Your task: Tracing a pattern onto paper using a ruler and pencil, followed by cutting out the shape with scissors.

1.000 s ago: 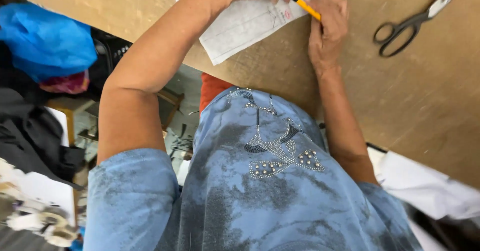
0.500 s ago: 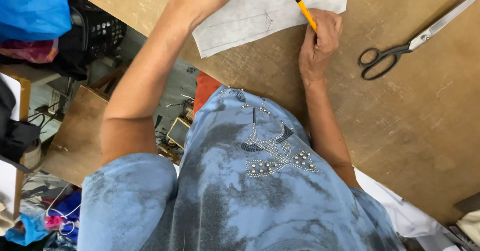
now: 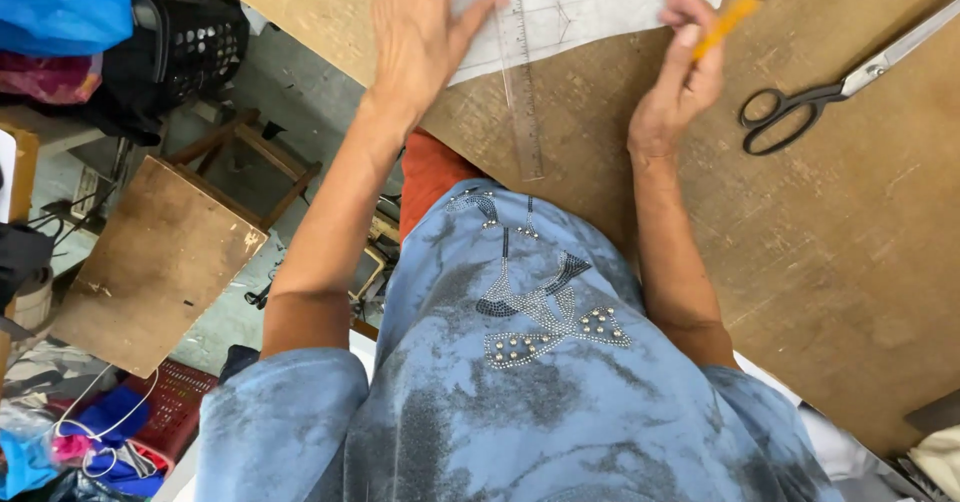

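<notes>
Wooden bench; left hand spread flat, pressing paper beside clear ruler; right hand pinching orange pencil; scissors nearby.

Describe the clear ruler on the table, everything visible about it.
The ruler is a long, narrow strip of what looks like clear plastic, with fine graduation marks along one edge. It lies flat, running from the top of the picture down toward the person, partly over the white paper sheet and partly over the bare brown board table, which shows through it. Its upper end is cut off by the frame. The left hand rests flat beside its upper part, fingertips reaching its edge; the right hand, holding an orange pencil, does not touch it.
</notes>
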